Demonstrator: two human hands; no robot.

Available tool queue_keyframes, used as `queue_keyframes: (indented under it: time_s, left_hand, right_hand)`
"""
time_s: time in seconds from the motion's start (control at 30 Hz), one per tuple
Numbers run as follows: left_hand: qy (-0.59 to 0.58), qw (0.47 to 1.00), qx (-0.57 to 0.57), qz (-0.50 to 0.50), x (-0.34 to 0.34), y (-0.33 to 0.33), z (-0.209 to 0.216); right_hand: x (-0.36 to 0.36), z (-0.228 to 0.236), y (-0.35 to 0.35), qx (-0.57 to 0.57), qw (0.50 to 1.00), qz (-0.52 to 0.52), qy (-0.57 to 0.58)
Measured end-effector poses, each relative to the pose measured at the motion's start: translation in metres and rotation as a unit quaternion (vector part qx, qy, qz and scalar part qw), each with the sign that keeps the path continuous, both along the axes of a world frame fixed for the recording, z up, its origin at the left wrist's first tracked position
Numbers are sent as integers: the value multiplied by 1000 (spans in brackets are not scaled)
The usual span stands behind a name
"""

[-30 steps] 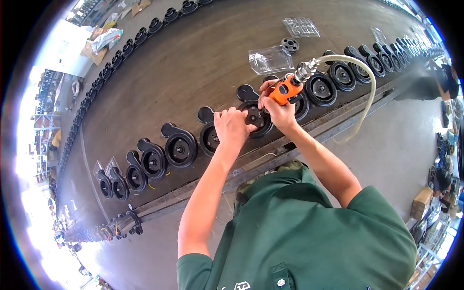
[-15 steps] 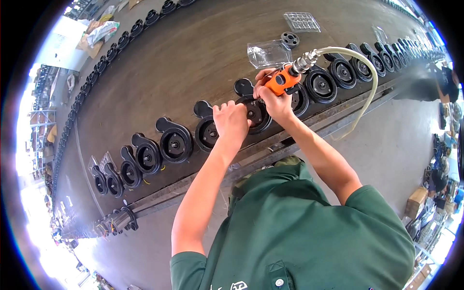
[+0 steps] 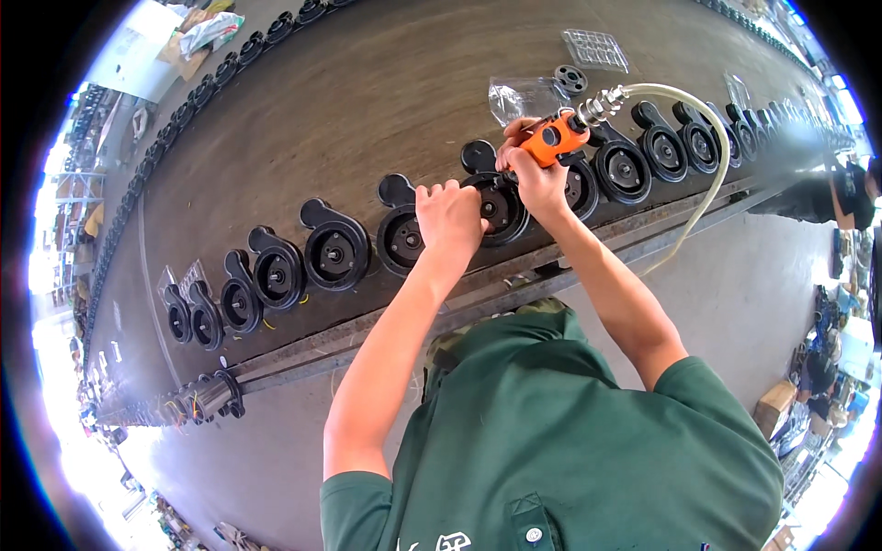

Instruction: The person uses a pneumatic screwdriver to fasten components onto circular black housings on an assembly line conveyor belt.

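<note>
An orange air-powered driver (image 3: 554,138) with a metal hose fitting is in my right hand (image 3: 533,174), fingers wrapped round its body. Its front end points down-left at a black round housing (image 3: 501,208), which has a smaller disc-shaped lobe at its upper left. Whether the tip touches the housing is hidden behind my fingers. My left hand (image 3: 450,218) is closed on the left rim of this same housing, its fingers curled and its thumb toward the middle. Close by on its left lies another black housing (image 3: 401,241), partly covered by my hand.
More such housings (image 3: 336,257) stretch both ways along the table's near edge. A pale air hose (image 3: 726,174) loops down on the right. Beyond my hands lie a clear plastic bag (image 3: 524,97), a black wheel (image 3: 571,80) and a clear tray (image 3: 595,50). Another row (image 3: 197,119) lines the far side.
The whole view has turned slightly, so the row sits higher at left and farther right at right. Both hands keep their places at the same housing, the driver still held.
</note>
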State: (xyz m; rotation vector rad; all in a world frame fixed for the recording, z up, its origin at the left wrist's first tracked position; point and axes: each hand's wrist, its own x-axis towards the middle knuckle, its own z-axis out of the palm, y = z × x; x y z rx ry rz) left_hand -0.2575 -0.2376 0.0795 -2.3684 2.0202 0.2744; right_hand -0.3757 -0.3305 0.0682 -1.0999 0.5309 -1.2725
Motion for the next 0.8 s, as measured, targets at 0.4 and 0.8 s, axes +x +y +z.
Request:
queue_keyframes:
  time_s: [0.4,0.8]
  left_hand:
    - [17,999,-30,-6,1,5,-2]
    - [7,999,-30,-27,5,3,-6]
  right_hand:
    - [14,0,2,-147,983,37,99]
    - [21,4,-12,-159,976,67,132]
